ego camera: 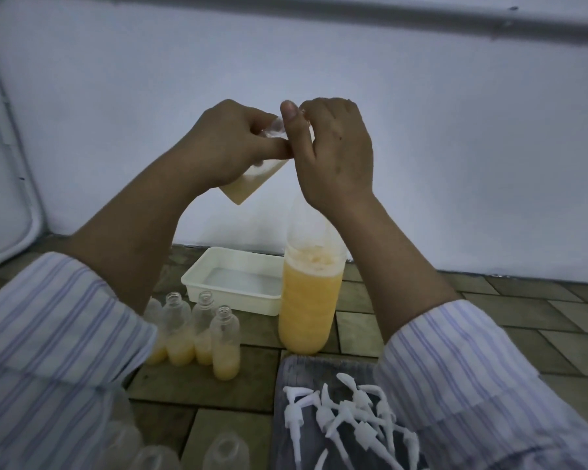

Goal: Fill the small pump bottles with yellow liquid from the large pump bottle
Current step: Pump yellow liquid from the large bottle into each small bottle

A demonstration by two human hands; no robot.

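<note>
Striped sleeves (48, 334) flank four part-filled small bottles (225, 344), one large bottle (308, 307).

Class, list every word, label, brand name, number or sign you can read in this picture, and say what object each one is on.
None: no readable text appears anywhere in the head view.
Large bottle of yellow liquid: no label.
Small bottle in the left hand, with the right hand at its neck: bare plastic.
Small bottles on the floor: unmarked.
White tray and pump heads: plain.
</note>
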